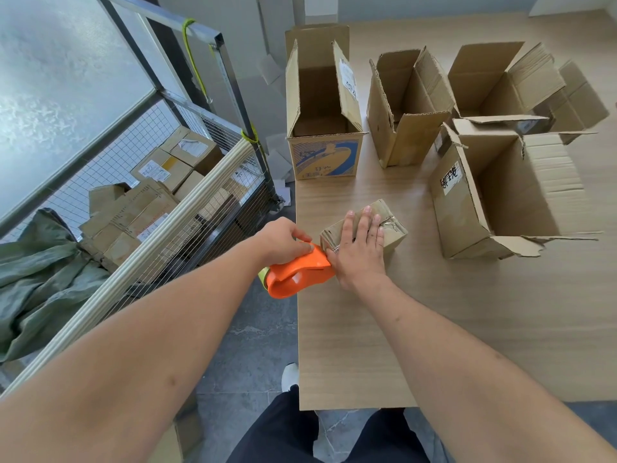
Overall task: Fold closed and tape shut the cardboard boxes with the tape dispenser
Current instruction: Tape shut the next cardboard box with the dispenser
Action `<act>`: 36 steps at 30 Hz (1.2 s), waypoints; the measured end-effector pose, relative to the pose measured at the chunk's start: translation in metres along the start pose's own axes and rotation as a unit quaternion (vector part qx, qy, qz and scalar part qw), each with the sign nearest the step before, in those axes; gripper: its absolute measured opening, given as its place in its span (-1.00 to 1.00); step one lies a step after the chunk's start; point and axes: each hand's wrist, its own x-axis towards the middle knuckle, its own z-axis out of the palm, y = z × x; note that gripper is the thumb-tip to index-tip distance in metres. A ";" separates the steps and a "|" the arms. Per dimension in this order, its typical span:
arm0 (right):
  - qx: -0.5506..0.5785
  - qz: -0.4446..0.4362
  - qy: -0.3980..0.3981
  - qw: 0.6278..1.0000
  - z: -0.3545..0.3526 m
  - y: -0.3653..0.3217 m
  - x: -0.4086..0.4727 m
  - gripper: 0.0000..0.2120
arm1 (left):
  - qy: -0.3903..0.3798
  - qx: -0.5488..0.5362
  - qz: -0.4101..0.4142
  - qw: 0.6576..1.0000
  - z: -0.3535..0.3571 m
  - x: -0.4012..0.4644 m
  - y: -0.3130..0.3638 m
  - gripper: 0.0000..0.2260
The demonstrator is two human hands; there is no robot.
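A small closed cardboard box [389, 225] lies on the wooden table [434, 329] near its left edge, with clear tape across its top. My right hand [362, 247] presses flat on the box, fingers straight. My left hand [283, 238] grips the orange tape dispenser [300, 274], whose front end meets the near left side of the small box. Several larger open boxes stand farther back: one with blue print [324, 155], a plain one [400, 128], and a big one [494, 202] at the right.
Another open box [500, 81] stands at the back right. Left of the table a wire cage cart [173, 208] holds several taped boxes and a green bag [36, 272]. The floor is grey tile; my legs and a shoe show below.
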 end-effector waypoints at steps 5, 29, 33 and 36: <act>-0.009 -0.023 0.003 1.000 0.003 0.004 -0.004 -0.11 | -0.005 0.031 0.033 0.999 0.033 -0.003 0.003 -0.74; 0.003 -0.146 0.049 0.988 -0.016 0.054 -0.029 -0.09 | 0.082 0.110 0.230 0.964 0.018 -0.089 -0.046 -0.45; 0.010 -0.184 0.025 0.983 -0.017 0.064 -0.039 -0.04 | 0.117 0.188 0.303 0.927 0.020 -0.096 -0.045 -0.46; 0.064 -0.210 -0.036 0.975 -0.026 0.074 -0.038 -0.06 | 0.192 0.225 0.347 0.890 0.021 -0.100 -0.037 -0.44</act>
